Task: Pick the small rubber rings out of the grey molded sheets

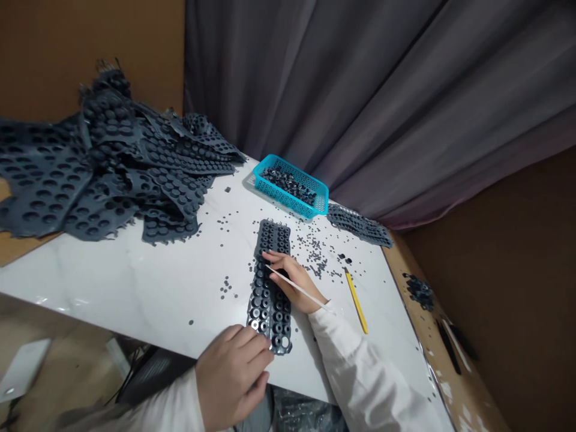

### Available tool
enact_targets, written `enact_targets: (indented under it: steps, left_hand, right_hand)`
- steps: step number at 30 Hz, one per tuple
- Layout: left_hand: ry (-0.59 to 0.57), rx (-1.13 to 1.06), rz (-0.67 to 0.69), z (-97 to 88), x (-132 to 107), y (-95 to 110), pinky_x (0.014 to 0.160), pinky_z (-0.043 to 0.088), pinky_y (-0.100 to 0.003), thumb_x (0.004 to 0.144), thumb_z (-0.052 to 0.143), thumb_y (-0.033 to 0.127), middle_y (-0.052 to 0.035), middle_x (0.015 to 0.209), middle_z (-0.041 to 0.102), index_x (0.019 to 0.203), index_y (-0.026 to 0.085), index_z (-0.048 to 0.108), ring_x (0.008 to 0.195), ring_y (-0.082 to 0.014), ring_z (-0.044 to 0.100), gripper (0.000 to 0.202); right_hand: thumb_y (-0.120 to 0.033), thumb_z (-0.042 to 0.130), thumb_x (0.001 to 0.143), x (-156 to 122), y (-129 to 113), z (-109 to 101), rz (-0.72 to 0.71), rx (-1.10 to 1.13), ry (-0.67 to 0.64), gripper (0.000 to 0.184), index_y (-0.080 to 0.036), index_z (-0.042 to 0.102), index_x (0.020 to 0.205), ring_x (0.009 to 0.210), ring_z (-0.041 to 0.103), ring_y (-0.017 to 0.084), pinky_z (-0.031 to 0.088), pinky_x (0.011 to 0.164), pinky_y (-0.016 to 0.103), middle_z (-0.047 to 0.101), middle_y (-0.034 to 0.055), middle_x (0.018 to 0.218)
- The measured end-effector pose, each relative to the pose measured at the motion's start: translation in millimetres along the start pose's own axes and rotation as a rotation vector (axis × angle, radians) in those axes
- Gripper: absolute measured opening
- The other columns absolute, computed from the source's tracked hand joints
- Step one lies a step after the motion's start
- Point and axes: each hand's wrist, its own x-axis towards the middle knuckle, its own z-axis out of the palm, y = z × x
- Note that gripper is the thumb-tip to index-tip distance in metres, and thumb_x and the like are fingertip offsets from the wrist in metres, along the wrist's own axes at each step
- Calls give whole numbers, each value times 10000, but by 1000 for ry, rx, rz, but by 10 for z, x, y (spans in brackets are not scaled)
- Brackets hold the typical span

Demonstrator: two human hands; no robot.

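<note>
Small piecework workshop, makeshift corner. White marble-look table (112,282) carries heap of dark rubber sheets (103,168) punched with round holes; loose rubber bits (315,252) scattered across top. Blue plastic basket (270,168) holds small rubber rings (290,186). Grey curtain (360,90) hangs behind table, brown wall (486,300) beside it. Wooden board (463,384) with chipped white paint runs along right edge.

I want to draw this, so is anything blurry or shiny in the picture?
Head view: the table has soft glare near its front edge; the left hand, right hand and stick look fairly sharp, with no strong blur; the wide view makes the table's edges slant and the curtain seem to lean.
</note>
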Motion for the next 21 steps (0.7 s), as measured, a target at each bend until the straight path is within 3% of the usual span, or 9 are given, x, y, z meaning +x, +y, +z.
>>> enact_targets:
  steps: [8,15,21]
  left_hand:
    - [-13,1,6,7,-10,-13,681,405,-320,787,530,168,-37,839,602,883,207,596,773,-192,524,122]
    - [-19,-16,4,12,-19,-20,691,407,-325,783,535,160,-39,854,608,892,204,598,784,-194,526,133]
    - [-8,-18,5,3,-9,-8,689,412,-324,783,534,163,-41,841,606,884,202,597,780,-193,527,125]
  right_hand:
    - [-255,499,912,39,57,-3,-35,-128,-39,53,-222,517,950,1251,496,202,454,988,446,617,101,1251]
    - [-184,422,936,83,172,-13,-206,-486,-73,139,-201,555,903,1109,588,248,469,945,481,551,144,1323]
    - [-240,445,926,72,257,-149,15,-391,164,100,-213,532,967,1144,570,258,457,956,500,565,151,1302]
